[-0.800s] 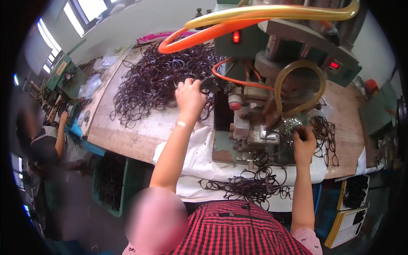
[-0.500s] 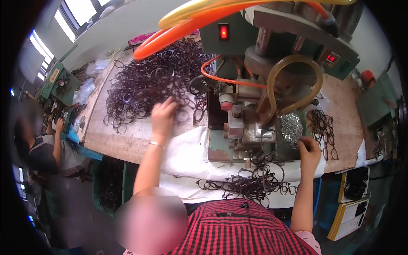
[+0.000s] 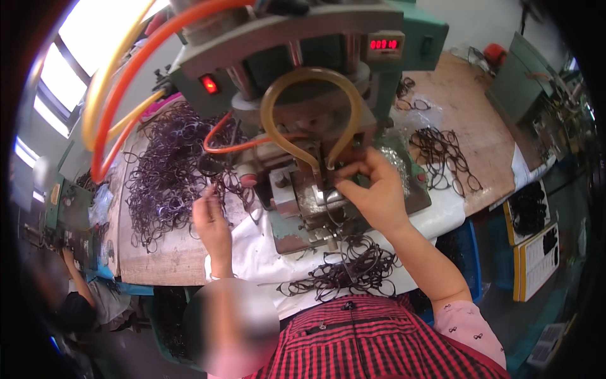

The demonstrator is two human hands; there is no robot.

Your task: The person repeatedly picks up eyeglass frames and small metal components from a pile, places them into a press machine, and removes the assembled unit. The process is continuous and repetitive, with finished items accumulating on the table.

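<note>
My right hand [image 3: 374, 192] is up at the metal fixture [image 3: 315, 202] in the middle of the green press machine [image 3: 328, 82], fingers pinched on a thin dark eyeglass frame right under the looped amber hose [image 3: 309, 82]. My left hand [image 3: 212, 221] is at the near edge of the big heap of dark eyeglass frames [image 3: 167, 177], left of the machine. Its fingers are closed around one frame. A smaller bunch of frames [image 3: 344, 278] lies on the white cloth [image 3: 259, 252] in front of my red checked apron.
Orange and yellow hoses [image 3: 117, 95] arc over the left of the machine. More frames [image 3: 445, 155] lie on the wooden bench to the right. Yellow boxes of dark parts [image 3: 533, 252] stand at the lower right. Another person [image 3: 82, 297] works at a green machine at the far left.
My right hand has moved from the bench right of the machine up to the fixture. My left hand has drawn back from the heap toward the machine. The view has closed in on the machine.
</note>
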